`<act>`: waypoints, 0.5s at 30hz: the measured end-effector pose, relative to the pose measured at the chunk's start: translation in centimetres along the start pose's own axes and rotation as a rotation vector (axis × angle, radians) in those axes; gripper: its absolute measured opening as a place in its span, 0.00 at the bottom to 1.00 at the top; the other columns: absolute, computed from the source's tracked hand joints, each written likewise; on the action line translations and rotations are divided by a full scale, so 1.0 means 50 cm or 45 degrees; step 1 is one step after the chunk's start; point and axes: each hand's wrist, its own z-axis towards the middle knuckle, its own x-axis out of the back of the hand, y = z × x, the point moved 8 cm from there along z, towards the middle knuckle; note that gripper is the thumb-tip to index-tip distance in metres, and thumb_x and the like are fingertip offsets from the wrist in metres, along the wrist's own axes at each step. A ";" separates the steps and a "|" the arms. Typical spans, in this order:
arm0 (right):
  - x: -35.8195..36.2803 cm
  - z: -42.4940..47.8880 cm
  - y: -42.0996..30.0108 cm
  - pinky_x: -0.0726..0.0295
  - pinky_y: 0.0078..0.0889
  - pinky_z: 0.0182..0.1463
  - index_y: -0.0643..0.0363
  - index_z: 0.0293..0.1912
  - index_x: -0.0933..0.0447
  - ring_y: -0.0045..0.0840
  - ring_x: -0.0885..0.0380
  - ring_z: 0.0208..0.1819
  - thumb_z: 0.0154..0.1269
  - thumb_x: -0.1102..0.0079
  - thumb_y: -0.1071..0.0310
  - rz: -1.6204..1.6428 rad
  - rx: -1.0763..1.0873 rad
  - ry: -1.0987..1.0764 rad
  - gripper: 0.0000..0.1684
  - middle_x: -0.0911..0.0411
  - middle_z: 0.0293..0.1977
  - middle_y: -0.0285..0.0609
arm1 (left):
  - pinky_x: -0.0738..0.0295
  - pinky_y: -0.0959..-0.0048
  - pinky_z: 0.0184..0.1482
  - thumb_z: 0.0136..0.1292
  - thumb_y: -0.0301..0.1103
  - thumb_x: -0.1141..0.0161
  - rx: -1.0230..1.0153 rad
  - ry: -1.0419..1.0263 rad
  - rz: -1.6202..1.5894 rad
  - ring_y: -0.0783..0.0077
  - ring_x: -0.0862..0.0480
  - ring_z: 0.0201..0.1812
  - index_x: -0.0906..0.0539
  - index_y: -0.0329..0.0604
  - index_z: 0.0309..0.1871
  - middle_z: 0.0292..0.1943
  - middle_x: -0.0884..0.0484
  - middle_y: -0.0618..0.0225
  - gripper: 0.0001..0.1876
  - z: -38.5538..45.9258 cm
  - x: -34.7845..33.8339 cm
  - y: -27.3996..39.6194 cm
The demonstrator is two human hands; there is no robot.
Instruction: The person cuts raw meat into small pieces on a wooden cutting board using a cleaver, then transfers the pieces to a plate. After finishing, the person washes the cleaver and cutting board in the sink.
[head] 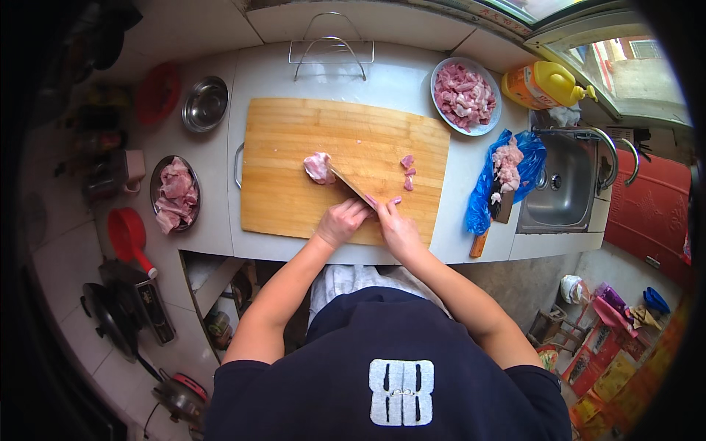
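A wooden cutting board [309,121] lies before me. My right hand [397,225] grips a kitchen knife [354,188] near the board's lower right part; its blade points up and left, the tip touching or close beside a lump of raw meat [318,168]. My left hand [343,220] has its fingers bent at the blade's near side; whether it holds a piece of meat there cannot be seen. A small strip of meat [395,200] lies by my right hand. Several small meat pieces [408,172] rest near the board's right side.
A plate of cut meat [465,96] stands at the back right. Nearer the sink [557,193], a cleaver [502,206] and fatty scraps [507,162] lie on a blue plastic bag [477,204]. Left stand a meat dish [176,193], a steel bowl [205,103] and a red ladle [127,231].
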 end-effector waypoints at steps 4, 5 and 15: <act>0.003 -0.105 0.075 0.21 0.50 0.32 0.62 0.53 0.36 0.50 0.21 0.30 0.62 0.54 0.74 0.032 -0.068 -0.132 0.18 0.27 0.41 0.54 | 0.19 0.74 0.38 0.50 0.30 0.41 0.014 0.038 -0.034 0.69 0.17 0.43 0.16 0.43 0.40 0.41 0.16 0.69 0.12 0.002 0.004 0.002; 0.010 -0.109 0.084 0.21 0.50 0.32 0.62 0.52 0.36 0.51 0.22 0.30 0.62 0.52 0.74 0.045 -0.091 -0.100 0.18 0.27 0.41 0.54 | 0.19 0.74 0.38 0.50 0.31 0.41 0.002 0.067 -0.023 0.69 0.17 0.44 0.16 0.43 0.40 0.42 0.16 0.69 0.13 0.004 0.007 0.005; 0.060 -0.108 0.065 0.21 0.48 0.33 0.61 0.49 0.34 0.49 0.22 0.30 0.59 0.47 0.74 0.075 -0.118 0.051 0.17 0.28 0.37 0.52 | 0.21 0.74 0.46 0.54 0.28 0.43 -0.006 0.083 0.051 0.70 0.20 0.50 0.17 0.43 0.49 0.47 0.19 0.70 0.17 -0.018 0.065 0.036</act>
